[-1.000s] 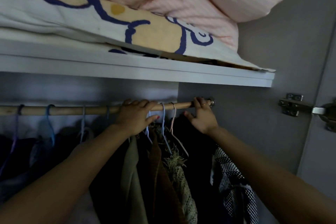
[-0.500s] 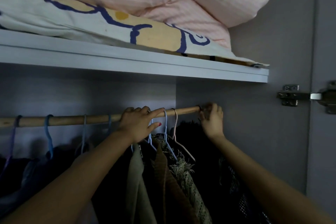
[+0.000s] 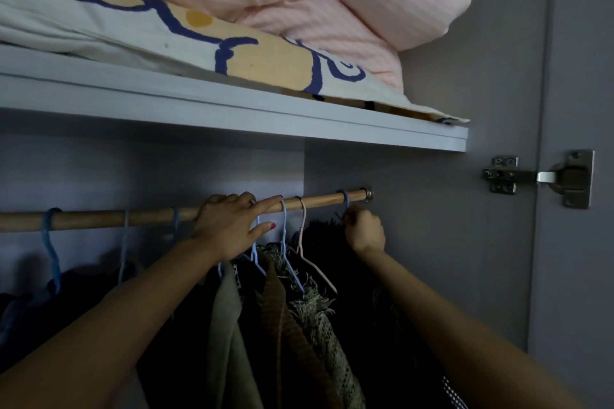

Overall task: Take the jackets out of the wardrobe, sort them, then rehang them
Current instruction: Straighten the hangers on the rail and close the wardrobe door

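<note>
Jackets: a packed row [image 3: 285, 319] hangs from the wooden rail [image 3: 99, 219] inside the wardrobe, below the shelf; olive, brown, fringed woven and very dark garments show between the two arms, too dim to count.
Rail: runs from the left edge to a metal end fitting [image 3: 367, 193] on the right side wall.
Hangers: a blue hook [image 3: 50, 242] far left, thin pale ones further along, a pink hanger [image 3: 304, 242] and a light blue one [image 3: 285, 236] just right of the left hand, and a blue hook [image 3: 344, 198] near the rail's right end.
Shelf: a pale board [image 3: 232, 109] directly over the rail, close above the hands.
On the shelf: a cream cloth printed with navy loops and yellow patches [image 3: 166, 30], with a folded pink striped duvet [image 3: 332, 0] on top.
Right wall: a metal door hinge [image 3: 538, 178] beside the door edge.
Left hand: [image 3: 232, 226] rests over the rail, fingers laid along it, forefinger stretched right, thumb below with a red nail; it presses against the hanger necks, gripping none.
Right hand: [image 3: 363, 231] just under the rail's right end, fingers curled and pinching the neck of the blue hook.
Obstruction: dark jacket fabric crowds right under the right hand.
Writing: none legible.
</note>
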